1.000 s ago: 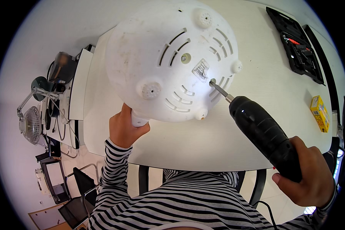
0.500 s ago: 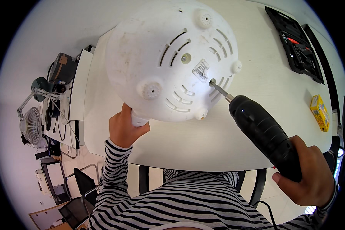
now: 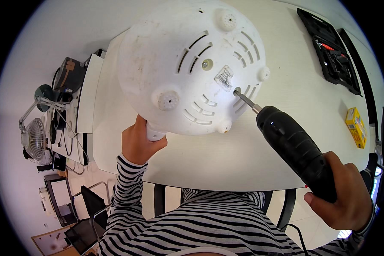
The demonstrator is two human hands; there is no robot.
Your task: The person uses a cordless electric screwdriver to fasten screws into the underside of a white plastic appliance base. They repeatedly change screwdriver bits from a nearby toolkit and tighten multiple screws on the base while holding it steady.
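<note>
Head view: white round housing (image 3: pixel 151 55) tilted underside-up over the surface (image 3: pixel 192 160); can't tell if it rests there.
L fingers (image 3: pixel 139 122): closed round the white stub (image 3: pixel 155 135) at the housing's near-left rim.
R fingers (image 3: pixel 333 161): wrapped round the rear of my black driver (image 3: pixel 288 143).
Bit (image 3: pixel 246 100): tip at the recessed hole (image 3: pixel 237 90); can't tell if it's seated.
Slip risk: w/ the driver slanted & held far back, tip could prob. skid out & scratch plastic or the worn label (image 3: pixel 224 78) just beside.
Twist risk: one-sided grip on the stub, so torque poss. swings or rocks the housing.
Near edge: R fingers & driver's rear sit out past it, so nothing under them to steady on.
R room: bare surface btwn housing & open tool case (image 3: pixel 338 59); yellow box (image 3: pixel 356 127) well apart, approx. at R edge.
L room: tighter, housing looks close to L edge; fan (image 3: pixel 35 134) well beyond.
</note>
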